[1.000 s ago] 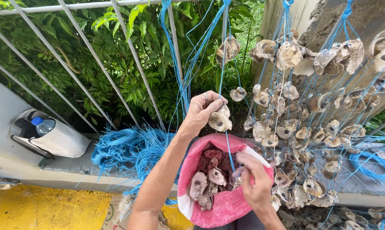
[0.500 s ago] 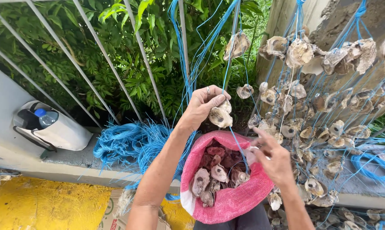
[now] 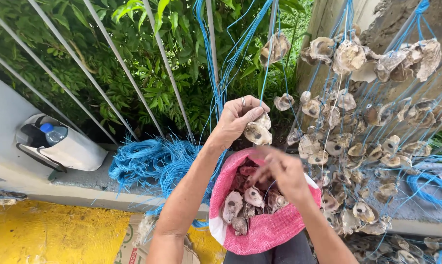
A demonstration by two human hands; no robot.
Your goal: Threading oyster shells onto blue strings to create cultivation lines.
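The left hand (image 3: 238, 120) grips an oyster shell (image 3: 257, 132) on a blue string (image 3: 266, 73). The right hand (image 3: 282, 171), blurred, hovers over the pink sack (image 3: 265, 230); whether it grips anything I cannot tell. Threading step; next, feeding the string calls for steadiness.

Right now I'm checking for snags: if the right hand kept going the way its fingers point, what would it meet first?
The right hand is blurred, fingers aimed up-left. It would probably first meet the oyster shell held in the left hand on the blue string, though depth is unclear.
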